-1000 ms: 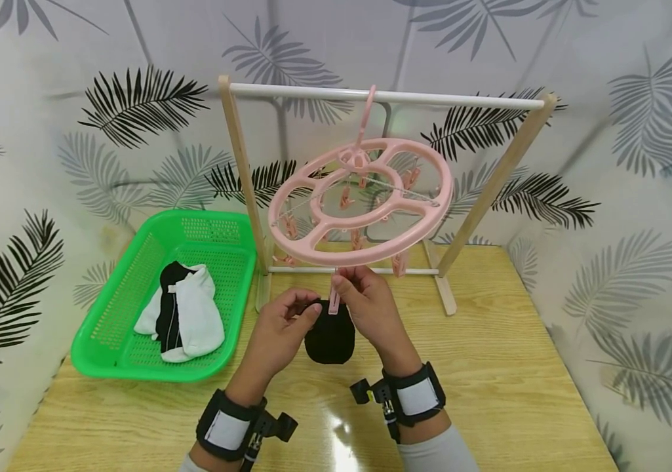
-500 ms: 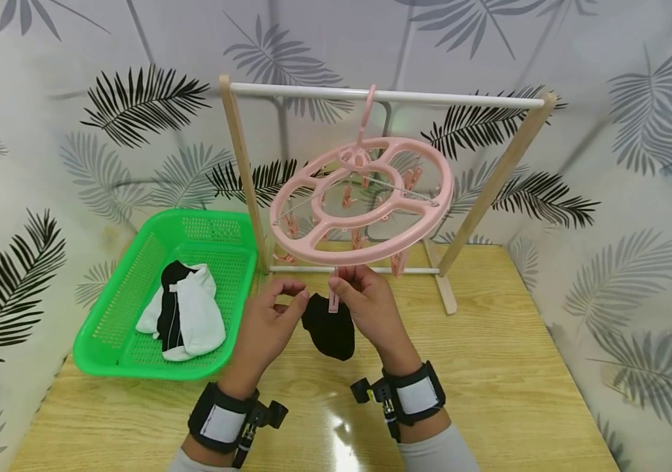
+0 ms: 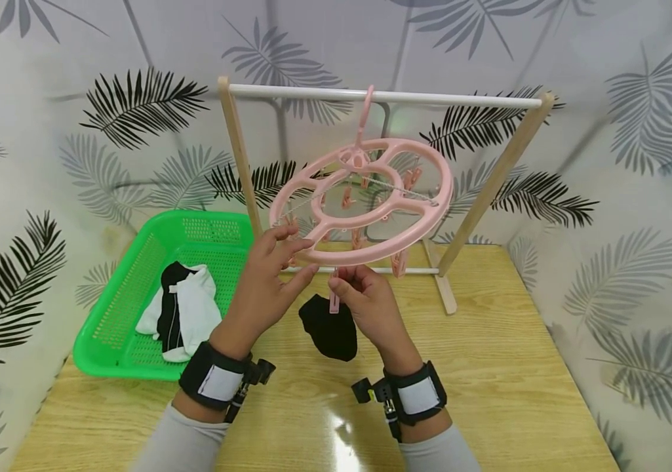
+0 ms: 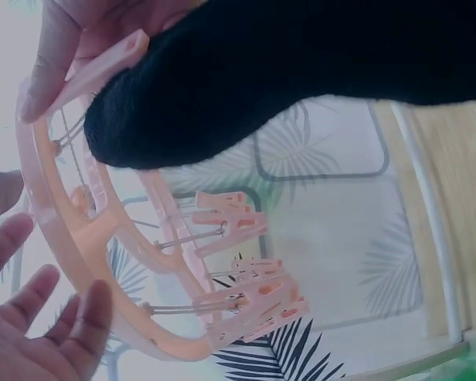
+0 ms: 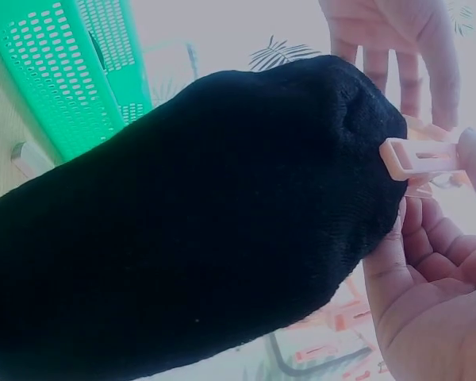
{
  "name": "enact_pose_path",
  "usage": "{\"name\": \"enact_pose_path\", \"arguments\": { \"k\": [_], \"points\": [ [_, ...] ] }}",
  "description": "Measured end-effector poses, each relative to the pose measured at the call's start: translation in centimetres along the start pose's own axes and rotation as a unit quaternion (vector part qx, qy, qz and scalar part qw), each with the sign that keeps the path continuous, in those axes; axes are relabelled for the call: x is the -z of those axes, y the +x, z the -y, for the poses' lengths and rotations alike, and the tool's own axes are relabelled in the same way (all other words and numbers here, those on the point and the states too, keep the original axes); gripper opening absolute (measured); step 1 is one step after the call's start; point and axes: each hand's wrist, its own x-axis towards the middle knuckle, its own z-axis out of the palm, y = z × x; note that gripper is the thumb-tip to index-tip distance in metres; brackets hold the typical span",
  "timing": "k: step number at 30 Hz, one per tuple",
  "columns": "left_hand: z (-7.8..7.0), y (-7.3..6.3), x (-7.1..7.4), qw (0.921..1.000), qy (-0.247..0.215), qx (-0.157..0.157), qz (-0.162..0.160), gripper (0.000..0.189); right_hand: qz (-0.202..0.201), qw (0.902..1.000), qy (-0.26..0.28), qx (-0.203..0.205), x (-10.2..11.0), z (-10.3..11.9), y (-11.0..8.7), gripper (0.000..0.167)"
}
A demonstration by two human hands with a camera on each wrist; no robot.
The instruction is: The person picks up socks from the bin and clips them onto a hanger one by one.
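A black sock (image 3: 330,328) hangs from a pink clothespin (image 3: 334,301) below the front rim of a round pink clip hanger (image 3: 365,249). My right hand (image 3: 371,311) pinches this clothespin, thumb on its front; the right wrist view shows the peg (image 5: 416,159) over the sock's edge, with the other fingers curled close by. My left hand (image 3: 265,282) is off the sock, at the hanger's front left rim, its fingers spread. In the left wrist view those fingers (image 4: 87,325) lie beside the rim; whether they touch it I cannot tell.
The hanger hooks over the white bar (image 3: 459,99) of a wooden-legged rack. Several other pink clothespins (image 3: 398,262) dangle beneath it. At the left, a green basket (image 3: 96,314) holds black and white cloth items (image 3: 197,314). Everything stands on a wood-grain table (image 3: 489,367).
My left hand let go of the sock's left corner and moved up and left to the hanger rim. The sock now hangs tilted. My right hand stays at the clothespin.
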Motion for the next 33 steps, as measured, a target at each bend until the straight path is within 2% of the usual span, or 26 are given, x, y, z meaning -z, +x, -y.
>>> {"name": "enact_pose_path", "arguments": {
  "k": [4, 10, 20, 28, 33],
  "points": [
    [0.0, 0.5, -0.2, 0.9994, 0.013, 0.006, 0.031, 0.033, 0.002, 1.0000, 0.007, 0.003, 0.0, -0.1, 0.0, 0.024],
    [0.1, 0.7, -0.4, 0.9994, 0.015, 0.003, 0.032, 0.026, 0.005, 0.9999, 0.014, 0.004, 0.1, -0.2, 0.0, 0.023],
    [-0.4, 1.5, 0.3, 0.9986, 0.021, -0.044, 0.021, 0.023, 0.009, 0.9995, 0.024, 0.019, 0.3, 0.0, -0.1, 0.024],
    [-0.5, 2.3, 1.3, 0.9956, 0.042, -0.078, 0.031, 0.021, 0.023, 0.9974, 0.061, 0.030, 0.3, -0.1, 0.1, 0.020],
    [-0.4, 2.8, 1.8, 0.9939, 0.051, -0.091, 0.036, 0.020, 0.023, 0.9983, 0.045, 0.028, 0.4, -0.3, -0.1, 0.023]
  ]
}}
